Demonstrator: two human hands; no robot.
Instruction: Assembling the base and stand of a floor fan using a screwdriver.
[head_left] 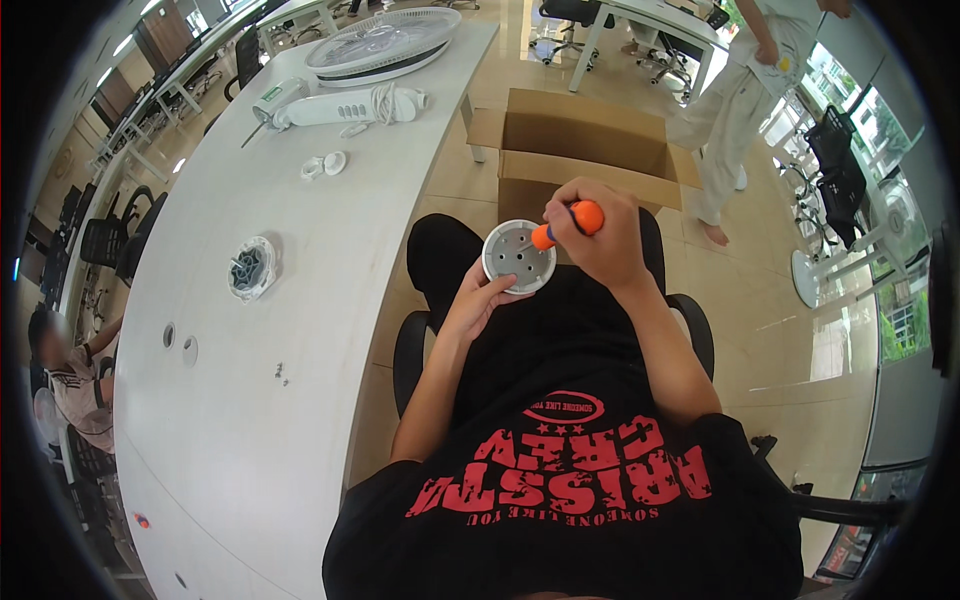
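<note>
Head view: a round grey plastic part with several small holes sits cupped in the left hand, fingers curled under its rim. Right hand is closed around an orange-handled screwdriver, tip on the part. Beyond both hands lies an open cardboard box; left, a white table holds fan pieces.

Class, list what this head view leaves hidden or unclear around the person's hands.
- Screwdriver tip: too small to tell whether it meets the round grey part.
- Its handle: mostly covered by the right hand.
- Grey part's underside: hidden by the left hand.
- Cardboard box inside: cut off by its wall.
</note>
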